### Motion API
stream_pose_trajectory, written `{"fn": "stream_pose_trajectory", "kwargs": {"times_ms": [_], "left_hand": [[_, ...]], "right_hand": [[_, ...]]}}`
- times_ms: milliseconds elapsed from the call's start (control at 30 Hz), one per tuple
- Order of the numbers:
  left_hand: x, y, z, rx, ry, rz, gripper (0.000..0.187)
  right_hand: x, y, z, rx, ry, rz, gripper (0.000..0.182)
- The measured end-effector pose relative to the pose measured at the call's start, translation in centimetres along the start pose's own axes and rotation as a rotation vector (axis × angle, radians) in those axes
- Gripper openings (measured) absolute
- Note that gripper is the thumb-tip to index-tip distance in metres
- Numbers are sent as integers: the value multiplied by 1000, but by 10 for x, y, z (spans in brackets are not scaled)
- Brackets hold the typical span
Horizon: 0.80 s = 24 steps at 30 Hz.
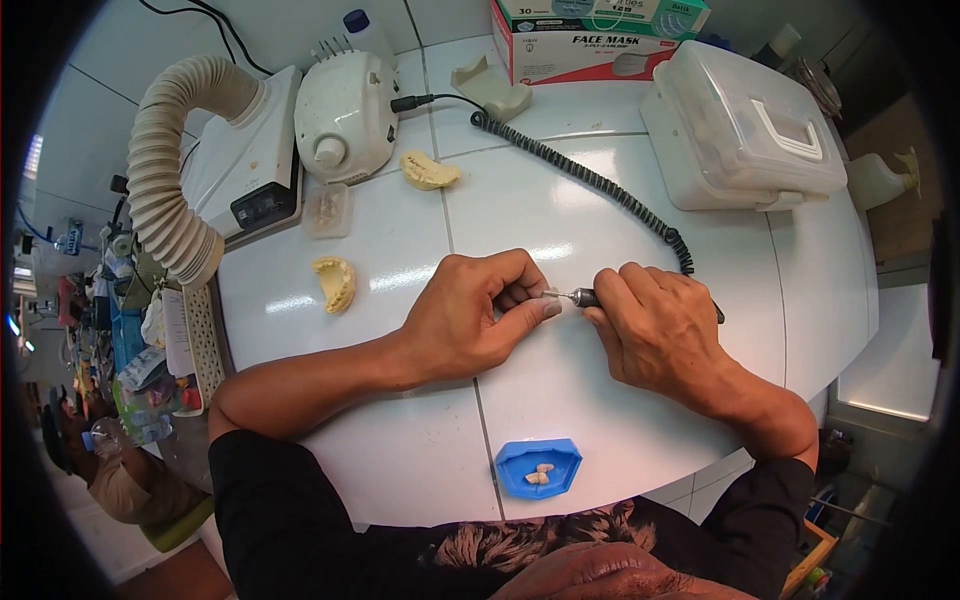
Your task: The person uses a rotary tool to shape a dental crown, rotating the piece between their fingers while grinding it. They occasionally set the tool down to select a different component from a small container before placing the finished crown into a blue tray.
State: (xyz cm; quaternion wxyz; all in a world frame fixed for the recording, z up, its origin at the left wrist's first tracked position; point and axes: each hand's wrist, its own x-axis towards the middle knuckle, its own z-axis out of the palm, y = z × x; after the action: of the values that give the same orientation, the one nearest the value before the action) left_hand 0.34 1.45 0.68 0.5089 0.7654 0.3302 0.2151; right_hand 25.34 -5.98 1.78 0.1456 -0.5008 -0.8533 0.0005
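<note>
My right hand (655,325) is wrapped round a rotary handpiece (586,298), its slim metal bur pointing left. My left hand (470,310) is closed in a pinch, thumb and fingers on a tiny pale piece (550,294) right at the bur's tip. Most of that piece is hidden by the fingertips. From the handpiece a black coiled cord (590,170) runs back to a white micromotor control box (345,115). Nearer my body, a blue dish (510,480) holds a few small tooth-coloured pieces (540,474).
Left of my hands lies a yellowish dental cast (338,284), with another cast (430,171) behind it. A small clear box (328,211) sits beside a dust extractor with a ribbed hose (160,150). At the back stand a face mask box (590,45) and a white lidded case (745,130).
</note>
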Motion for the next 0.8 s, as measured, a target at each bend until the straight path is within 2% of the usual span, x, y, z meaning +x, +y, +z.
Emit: {"fn": "stream_pose_trajectory", "kwargs": {"times_ms": [800], "left_hand": [[0, 0, 0, -31, -19, -37, 19]], "right_hand": [[0, 0, 0, 12, 5, 1, 28]]}}
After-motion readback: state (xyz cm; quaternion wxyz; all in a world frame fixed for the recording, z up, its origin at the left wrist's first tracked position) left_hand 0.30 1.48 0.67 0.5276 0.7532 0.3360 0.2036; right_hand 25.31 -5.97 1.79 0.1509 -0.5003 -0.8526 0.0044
